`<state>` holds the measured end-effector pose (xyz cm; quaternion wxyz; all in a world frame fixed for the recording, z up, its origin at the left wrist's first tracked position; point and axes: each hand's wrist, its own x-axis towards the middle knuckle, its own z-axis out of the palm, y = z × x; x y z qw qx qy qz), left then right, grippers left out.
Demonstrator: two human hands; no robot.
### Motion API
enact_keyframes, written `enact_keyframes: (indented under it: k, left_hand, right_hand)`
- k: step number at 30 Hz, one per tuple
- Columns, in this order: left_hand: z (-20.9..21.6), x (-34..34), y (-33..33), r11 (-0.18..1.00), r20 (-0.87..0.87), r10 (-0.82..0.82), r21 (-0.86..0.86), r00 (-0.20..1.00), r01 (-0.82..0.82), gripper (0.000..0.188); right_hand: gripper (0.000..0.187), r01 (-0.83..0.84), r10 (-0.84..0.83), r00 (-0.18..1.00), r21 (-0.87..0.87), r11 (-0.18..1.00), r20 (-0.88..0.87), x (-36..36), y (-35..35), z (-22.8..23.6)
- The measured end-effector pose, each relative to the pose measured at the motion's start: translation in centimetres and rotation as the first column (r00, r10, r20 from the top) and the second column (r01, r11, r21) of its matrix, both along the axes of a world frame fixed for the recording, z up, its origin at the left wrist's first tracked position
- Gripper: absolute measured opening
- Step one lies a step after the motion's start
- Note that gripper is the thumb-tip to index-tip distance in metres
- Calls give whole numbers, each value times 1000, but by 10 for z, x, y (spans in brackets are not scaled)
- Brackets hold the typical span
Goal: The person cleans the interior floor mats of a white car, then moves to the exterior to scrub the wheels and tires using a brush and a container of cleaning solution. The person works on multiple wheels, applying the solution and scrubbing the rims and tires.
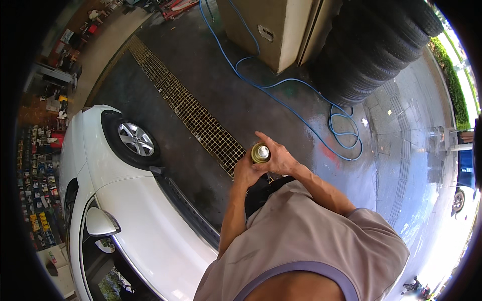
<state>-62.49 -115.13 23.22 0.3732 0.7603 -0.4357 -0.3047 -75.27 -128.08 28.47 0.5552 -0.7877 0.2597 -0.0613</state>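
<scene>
In front of my body I hold what looks like a spray can (261,152), seen from above with a gold-coloured rim and a white nozzle. My left hand (246,171) wraps around its left side, fingers closed. From the other side my right hand (282,158) grips it, with one finger stretched out past the top. The lower part of the can is hidden by my hands.
A white car (135,220) stands to my left, its front wheel (136,139) near a yellowish floor grate (186,110). A blue hose (288,105) loops over the wet floor. Stacked tyres (374,50) rise beside a pillar (271,30). Crowded shelves (40,185) line the far left.
</scene>
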Motion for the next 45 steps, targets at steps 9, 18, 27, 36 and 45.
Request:
enact_keyframes:
  k: [9, 18, 27, 36, 45]
  left_hand:
    - [13, 144, -16, 968, 81, -218, 148, 973, 205, 97]
    - [-176, 428, 76, 687, -52, 339, 696, 939, -210, 48]
    - [-160, 549, 202, 219, 5, 814, 923, 581, -316, 67]
    - [-178, 786, 93, 192, -8, 956, 772, 294, -605, 64]
    - [-139, 1271, 77, 249, -25, 966, 370, 258, -895, 58]
  right_hand:
    - [92, 700, -709, 697, 115, 705, 106, 54, -17, -3]
    - [90, 717, -974, 207, -663, 215, -92, 77, -110, -76]
    - [99, 825, -944, -40, -544, 154, -329, 378, -251, -113]
    - [94, 725, -769, 637, -299, 621, -52, 923, -364, -97]
    - [92, 687, -751, 635, -312, 656, -181, 1256, -332, -118]
